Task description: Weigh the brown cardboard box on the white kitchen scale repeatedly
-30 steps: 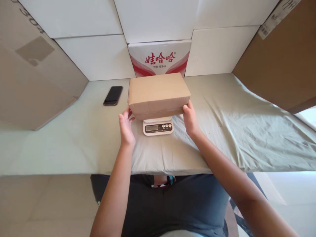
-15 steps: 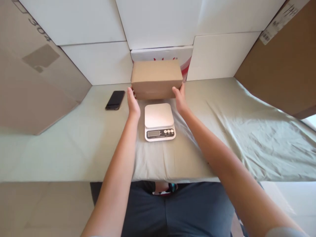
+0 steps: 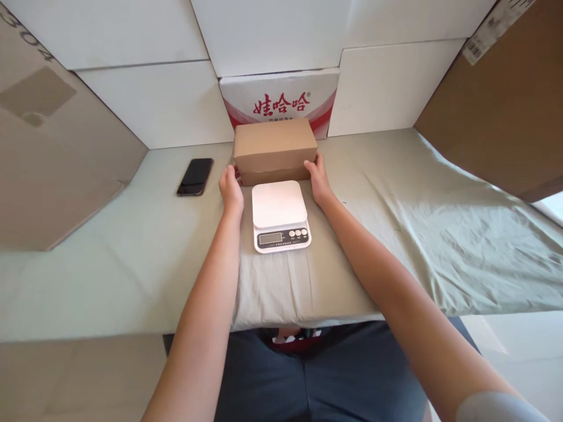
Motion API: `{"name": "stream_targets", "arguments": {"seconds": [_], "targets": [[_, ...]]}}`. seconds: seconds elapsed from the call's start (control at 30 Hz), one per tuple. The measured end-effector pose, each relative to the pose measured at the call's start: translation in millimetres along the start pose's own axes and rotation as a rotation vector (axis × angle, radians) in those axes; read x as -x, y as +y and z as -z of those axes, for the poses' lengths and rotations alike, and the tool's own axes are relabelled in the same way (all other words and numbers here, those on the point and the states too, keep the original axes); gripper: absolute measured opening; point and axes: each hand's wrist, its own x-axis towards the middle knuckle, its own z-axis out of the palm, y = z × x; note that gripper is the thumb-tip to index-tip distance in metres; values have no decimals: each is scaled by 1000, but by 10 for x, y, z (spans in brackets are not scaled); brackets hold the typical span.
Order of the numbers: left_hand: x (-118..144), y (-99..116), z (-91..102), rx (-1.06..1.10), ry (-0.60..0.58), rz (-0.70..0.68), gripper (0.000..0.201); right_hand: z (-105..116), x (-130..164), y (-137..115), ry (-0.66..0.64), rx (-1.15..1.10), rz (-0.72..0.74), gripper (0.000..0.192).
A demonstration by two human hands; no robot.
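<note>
A closed brown cardboard box [image 3: 275, 149] is gripped between my two hands, just behind the kitchen scale. My left hand [image 3: 231, 190] presses against its left end, with some fingers hidden behind it. On the right end, my right hand [image 3: 317, 179] has its thumb on the front face and its fingers round the side. The box appears to sit on the cloth. Nearer to me lies the white digital kitchen scale [image 3: 279, 205], its platform bare and its display blank.
A black smartphone [image 3: 195, 176] lies left of the box. White boxes [image 3: 396, 97] and a carton with red lettering [image 3: 281, 105] form a wall behind. Large cardboard cartons stand at left [image 3: 65, 158] and right [image 3: 488, 117]. Pale green cloth [image 3: 145, 264] covers the table.
The box has come down behind the scale in both hands, uncovering the red lettering on the carton behind. The head view has shifted slightly.
</note>
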Motion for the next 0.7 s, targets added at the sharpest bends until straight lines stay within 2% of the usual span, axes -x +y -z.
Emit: {"name": "stream_targets", "arguments": {"seconds": [0.2,0.43,0.6,0.7], "targets": [[-50,77,57,-17,74,70,39,4,36,-31,4,5,-22,65],[-62,95,65,-63,67,100,45,22,61,-35,-6,11,-9,60],[-57,66,64,-48,99,39,38,16,80,-57,6,-1,-15,59],[-72,20,86,-60,91,-43,42,16,69,-43,11,-17,-23,61]]}}
